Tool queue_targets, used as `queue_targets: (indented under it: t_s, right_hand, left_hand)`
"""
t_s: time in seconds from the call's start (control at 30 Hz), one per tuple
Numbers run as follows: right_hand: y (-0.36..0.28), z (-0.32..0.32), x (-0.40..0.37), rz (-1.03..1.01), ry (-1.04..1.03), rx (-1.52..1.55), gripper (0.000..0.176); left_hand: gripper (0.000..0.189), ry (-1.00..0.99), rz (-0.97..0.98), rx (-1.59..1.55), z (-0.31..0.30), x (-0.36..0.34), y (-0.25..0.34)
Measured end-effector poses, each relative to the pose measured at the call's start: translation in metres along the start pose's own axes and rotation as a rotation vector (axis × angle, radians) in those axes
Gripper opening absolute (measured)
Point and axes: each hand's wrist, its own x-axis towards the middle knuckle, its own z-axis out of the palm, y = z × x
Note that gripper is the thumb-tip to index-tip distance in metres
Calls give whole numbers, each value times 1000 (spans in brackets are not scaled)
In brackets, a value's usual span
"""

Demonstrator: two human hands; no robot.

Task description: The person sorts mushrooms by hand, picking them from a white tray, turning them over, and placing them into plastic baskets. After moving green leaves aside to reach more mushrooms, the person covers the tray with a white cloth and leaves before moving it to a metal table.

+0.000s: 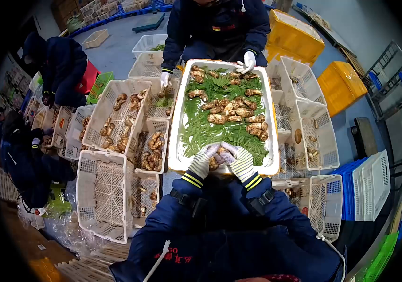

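Both of my hands wear pale gloves with striped cuffs and meet over the near edge of a white foam box. My left hand and my right hand close together around a brown mushroom, partly hidden by the fingers. Green fern leaves line the box. On them lie several thick-stemmed brown and cream mushrooms, bunched in the middle with others along the far and right sides.
Across the box sits a co-worker, one gloved hand at its far rim, the other over a crate at left. White plastic crates, some holding mushrooms, flank both sides. Yellow boxes and stacked crates stand right; other people work left.
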Motion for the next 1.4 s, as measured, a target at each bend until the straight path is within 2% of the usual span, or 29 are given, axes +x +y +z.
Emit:
queue_targets:
  t_s: [0.1, 0.2, 0.23, 0.33, 0.37, 0.47, 0.5, 0.6, 0.63, 0.7, 0.73, 0.77, 0.87, 0.9, 0.97, 1.03, 1.4]
  right_hand:
    - [1, 1, 2, 25, -33, 105, 48]
    - [9, 10, 3, -113, 57, 111, 50]
    - [10, 9, 2, -98, 26, 80, 51]
    - [8, 4, 0, -40, -15, -3, 49]
    - [7, 5, -1, -46, 35, -28, 46]
    - [4, 3, -2, 36, 34, 43, 44]
    - [5, 3, 0, 75, 6, 107, 44]
    - [-5, -4, 0, 118, -31, 107, 43]
    - [0, -1, 1, 155, -56, 161, 46]
    - [-1, -1, 0, 48, -15, 130, 52]
    - [-3, -1, 0, -6, 4, 115, 55]
    - [-6, 0, -2, 40, -9, 162, 65]
    - [-4, 3, -2, -28, -8, 209, 66]
    - [0, 4, 0, -83, 11, 207, 59]
    - [7, 4, -1, -41, -38, 161, 56]
    - [11, 6, 2, -44, -52, 188, 51]
    - [10, 8, -4, -53, 40, 24, 45]
  left_hand:
    - [26, 66, -2, -51, 6, -2, 1]
    - [26, 130, 5, -33, 13, -4, 2]
    - [27, 147, -39, -53, 6, 1, -1]
    - [28, 105, 4, -69, 6, 4, -4]
    - [29, 88, -36, -61, 5, 6, -2]
    - [29, 108, 49, -7, -6, 12, -14]
    - [29, -5, 8, -17, 1, 7, -4]
    - [29, 3, 23, 32, 10, 1, 4]
    - [31, 13, -2, 34, 9, 1, 3]
    - [37, 32, -53, 37, 10, -2, 7]
    - [33, 82, -20, 0, 15, -4, 8]
    - [30, 134, 12, -38, 22, -5, 8]
    - [25, 187, 44, -80, 19, -3, 2]
    - [25, 179, 18, -78, 20, -5, 4]
    - [25, 113, -38, -42, 14, -3, 5]
    - [27, 171, -29, -5, 25, -3, 7]
    - [29, 212, -41, 24, 38, -10, 17]
